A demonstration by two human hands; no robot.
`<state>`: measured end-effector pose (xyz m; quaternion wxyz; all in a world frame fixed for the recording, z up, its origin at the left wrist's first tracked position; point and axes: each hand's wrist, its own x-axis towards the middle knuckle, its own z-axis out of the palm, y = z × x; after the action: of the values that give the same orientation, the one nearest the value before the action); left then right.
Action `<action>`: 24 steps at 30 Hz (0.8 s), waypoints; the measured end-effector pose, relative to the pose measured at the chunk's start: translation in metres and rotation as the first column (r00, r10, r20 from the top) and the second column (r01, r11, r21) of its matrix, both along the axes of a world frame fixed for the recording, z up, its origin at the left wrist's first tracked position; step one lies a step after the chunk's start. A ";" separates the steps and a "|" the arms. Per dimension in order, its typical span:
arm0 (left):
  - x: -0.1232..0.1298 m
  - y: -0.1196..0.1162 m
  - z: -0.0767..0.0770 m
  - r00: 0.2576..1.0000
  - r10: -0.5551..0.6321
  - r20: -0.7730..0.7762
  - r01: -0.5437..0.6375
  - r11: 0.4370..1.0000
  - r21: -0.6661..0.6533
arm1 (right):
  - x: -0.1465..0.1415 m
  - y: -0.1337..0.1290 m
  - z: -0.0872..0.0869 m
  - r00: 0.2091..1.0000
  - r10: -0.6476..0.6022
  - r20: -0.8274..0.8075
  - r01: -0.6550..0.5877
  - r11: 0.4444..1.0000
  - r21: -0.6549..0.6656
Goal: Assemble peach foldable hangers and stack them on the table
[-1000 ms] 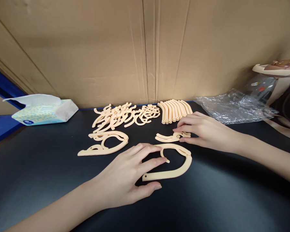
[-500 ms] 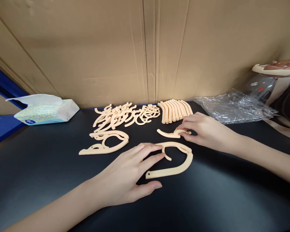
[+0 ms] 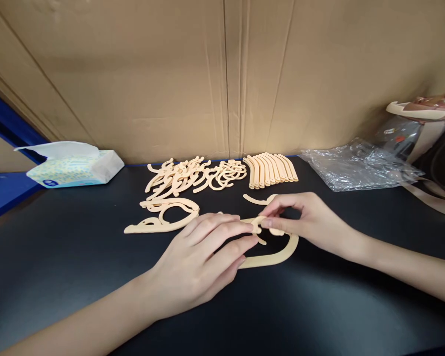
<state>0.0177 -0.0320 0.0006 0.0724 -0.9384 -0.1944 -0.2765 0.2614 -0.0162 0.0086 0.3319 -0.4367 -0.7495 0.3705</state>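
Observation:
A partly assembled beige folding hanger (image 3: 272, 259) lies on the black table in front of me, its curved arm bending round at the right. My left hand (image 3: 211, 252) rests over its left part, fingertips at the hook and thumb tucked by the lower arm. Between the fingertips of my right hand (image 3: 298, 217) is a small beige hanger piece (image 3: 277, 231), held over the upper part of the hanger and partly hidden by the fingers. Just behind that hand, a loose curved hanger piece (image 3: 255, 200) lies on the table. Left of my hands is another folded hanger (image 3: 163, 227).
At the back lies a jumbled pile of beige hanger pieces (image 3: 185, 175), beside a neat row of curved arms (image 3: 270, 170). A tissue pack (image 3: 74, 165) stands at the left. Crumpled clear plastic (image 3: 359, 165) lies at the right, before a cardboard wall (image 3: 170, 79).
My right hand has picked up a small hanger piece and brought it down and left to the hanger. The fingers and thumb of my left hand have closed in around the hanger.

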 end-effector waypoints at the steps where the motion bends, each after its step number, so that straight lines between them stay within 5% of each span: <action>1: 0.001 -0.001 0.000 1.000 0.018 -0.016 -0.017 0.998 0.053 | -0.004 -0.002 -0.002 0.999 0.018 -0.046 -0.021 0.998 -0.066; 5: 0.004 0.000 -0.001 0.996 0.035 -0.086 -0.025 0.994 0.109 | -0.014 -0.008 -0.008 0.972 0.034 -0.232 -0.089 0.969 -0.231; 11: 0.000 0.001 -0.003 0.999 -0.005 -0.033 0.007 0.998 0.058 | -0.015 -0.011 -0.011 0.968 0.072 -0.242 -0.120 0.974 -0.191; 16: -0.004 0.003 -0.002 0.990 0.139 0.025 -0.140 0.990 0.014 | -0.010 -0.013 -0.010 0.993 0.116 -0.037 -0.110 0.986 0.124; 19: -0.005 0.005 -0.004 0.969 0.244 0.029 -0.241 0.967 -0.080 | -0.007 -0.014 -0.010 0.971 0.162 0.178 -0.218 0.907 0.360; 24: -0.005 0.005 -0.008 0.947 0.321 0.018 -0.311 0.929 -0.201 | -0.005 -0.015 -0.014 0.903 0.208 0.376 -0.369 0.823 0.431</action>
<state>0.0124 -0.0270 -0.0074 0.0185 -0.8900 -0.3708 -0.2645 0.2561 -0.0310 -0.0056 0.2483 -0.2705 -0.9196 0.1395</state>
